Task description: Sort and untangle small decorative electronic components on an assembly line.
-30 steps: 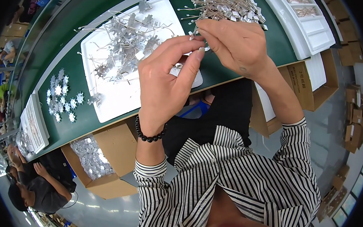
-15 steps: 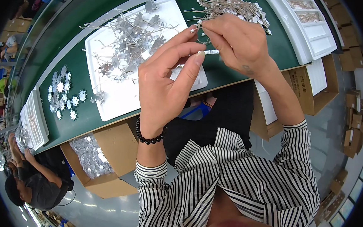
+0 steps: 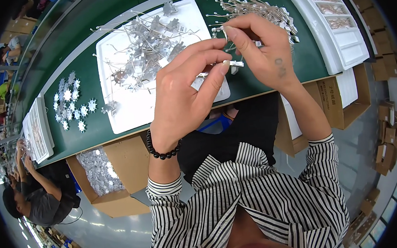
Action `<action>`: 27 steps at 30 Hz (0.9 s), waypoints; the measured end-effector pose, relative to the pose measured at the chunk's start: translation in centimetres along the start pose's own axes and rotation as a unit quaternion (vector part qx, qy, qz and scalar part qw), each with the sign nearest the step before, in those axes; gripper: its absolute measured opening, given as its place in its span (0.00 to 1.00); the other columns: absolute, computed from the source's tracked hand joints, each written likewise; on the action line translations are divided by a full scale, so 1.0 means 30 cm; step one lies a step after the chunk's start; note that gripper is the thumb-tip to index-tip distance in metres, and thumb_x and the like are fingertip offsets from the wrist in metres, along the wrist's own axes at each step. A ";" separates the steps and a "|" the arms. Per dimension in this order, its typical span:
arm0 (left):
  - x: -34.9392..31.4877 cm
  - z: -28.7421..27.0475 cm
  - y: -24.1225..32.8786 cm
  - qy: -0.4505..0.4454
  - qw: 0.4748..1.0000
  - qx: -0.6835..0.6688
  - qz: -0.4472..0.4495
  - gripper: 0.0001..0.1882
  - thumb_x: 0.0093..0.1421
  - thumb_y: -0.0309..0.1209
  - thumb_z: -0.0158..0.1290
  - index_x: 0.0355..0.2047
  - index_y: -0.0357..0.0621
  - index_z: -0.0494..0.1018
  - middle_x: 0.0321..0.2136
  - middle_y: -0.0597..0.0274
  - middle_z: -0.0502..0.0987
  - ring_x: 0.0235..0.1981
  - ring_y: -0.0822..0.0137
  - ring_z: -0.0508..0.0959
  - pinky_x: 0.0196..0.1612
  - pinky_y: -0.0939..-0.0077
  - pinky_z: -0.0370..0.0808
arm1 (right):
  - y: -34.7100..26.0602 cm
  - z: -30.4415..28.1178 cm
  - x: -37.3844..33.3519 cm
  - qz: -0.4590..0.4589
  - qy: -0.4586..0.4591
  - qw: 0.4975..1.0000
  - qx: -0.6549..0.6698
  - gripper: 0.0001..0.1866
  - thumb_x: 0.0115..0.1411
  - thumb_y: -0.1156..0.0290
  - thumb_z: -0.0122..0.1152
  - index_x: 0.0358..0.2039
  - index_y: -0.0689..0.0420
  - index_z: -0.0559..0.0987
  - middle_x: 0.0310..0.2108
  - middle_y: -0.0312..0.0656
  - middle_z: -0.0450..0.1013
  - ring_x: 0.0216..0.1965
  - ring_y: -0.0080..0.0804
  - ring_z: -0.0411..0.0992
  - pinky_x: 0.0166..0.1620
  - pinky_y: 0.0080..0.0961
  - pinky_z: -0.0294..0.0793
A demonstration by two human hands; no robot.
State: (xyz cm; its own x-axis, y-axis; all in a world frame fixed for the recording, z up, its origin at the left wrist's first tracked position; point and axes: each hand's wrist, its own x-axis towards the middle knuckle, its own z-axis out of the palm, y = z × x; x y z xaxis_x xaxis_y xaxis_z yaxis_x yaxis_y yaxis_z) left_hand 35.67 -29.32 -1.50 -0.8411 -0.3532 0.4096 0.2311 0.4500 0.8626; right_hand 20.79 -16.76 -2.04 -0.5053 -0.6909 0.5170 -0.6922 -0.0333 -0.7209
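My left hand [image 3: 178,91] is closed in a pinch, its thumb and fingers gripping a small silver metal piece [image 3: 237,64] that sticks out past the thumb tip. Beside it, my right hand [image 3: 269,47] pinches a thin wire with a small white connector [image 3: 220,29] near the left fingertips. Whether the wire joins the metal piece I cannot tell; the fingers hide part of it. Below and left of both hands, a white foam tray [image 3: 127,117] carries a heap of silver metal pieces with wires [image 3: 146,47]. Loose wires with white connectors [image 3: 250,7] lie piled beyond my right hand.
Star-shaped metal pieces [image 3: 72,102] lie on the green table [image 3: 72,141] at left. White compartment trays of wires stand at right [image 3: 350,46] and far left [image 3: 42,126]. Below the edge are cardboard boxes [image 3: 126,167], [image 3: 331,102]. A co-worker [image 3: 46,192] works at left.
My right hand has turned and its fingers have shifted, showing more of its back. The silver piece now shows more clearly beyond my left thumb. The whole view has shifted slightly.
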 end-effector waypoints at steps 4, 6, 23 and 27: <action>-0.006 -0.020 -0.014 -0.003 1.000 0.021 0.000 0.08 0.61 0.21 0.58 0.40 0.33 0.81 0.46 0.54 0.82 0.41 0.63 0.80 0.42 0.78 0.77 | 0.016 0.009 0.026 0.117 -0.063 0.966 0.220 0.07 0.68 0.73 0.57 0.41 0.61 0.80 0.31 0.37 0.75 0.27 0.22 0.71 0.34 0.17 0.73; -0.023 -0.041 -0.029 0.006 0.999 0.032 -0.005 0.08 0.59 0.20 0.58 0.40 0.34 0.81 0.45 0.56 0.82 0.38 0.65 0.80 0.41 0.78 0.77 | 0.019 0.026 0.041 0.142 -0.023 0.964 0.223 0.07 0.68 0.72 0.56 0.42 0.60 0.80 0.31 0.37 0.75 0.27 0.21 0.70 0.33 0.17 0.72; -0.169 -0.175 0.049 0.354 0.861 -0.310 -0.193 0.15 0.66 0.29 0.57 0.48 0.28 0.77 0.35 0.53 0.80 0.31 0.65 0.82 0.38 0.78 0.82 | -0.257 0.272 0.002 -0.141 0.005 0.990 -0.013 0.09 0.55 0.84 0.65 0.38 0.64 0.83 0.26 0.34 0.77 0.18 0.17 0.61 0.22 0.13 0.60; -0.168 -0.161 0.062 0.351 0.861 -0.317 -0.186 0.14 0.66 0.29 0.58 0.47 0.30 0.77 0.34 0.53 0.80 0.32 0.65 0.81 0.39 0.77 0.82 | -0.258 0.269 -0.005 -0.147 0.010 0.989 0.007 0.08 0.56 0.85 0.64 0.37 0.63 0.82 0.24 0.33 0.76 0.17 0.17 0.61 0.21 0.13 0.60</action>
State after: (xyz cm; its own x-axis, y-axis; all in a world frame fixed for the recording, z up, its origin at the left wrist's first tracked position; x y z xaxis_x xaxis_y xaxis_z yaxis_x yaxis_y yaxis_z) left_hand 42.72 -30.67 -0.52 -0.4632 -0.8852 -0.0429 0.4183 -0.2610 0.8700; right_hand 30.38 -22.22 -0.27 -0.2941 -0.6354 0.7140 -0.8039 -0.2396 -0.5444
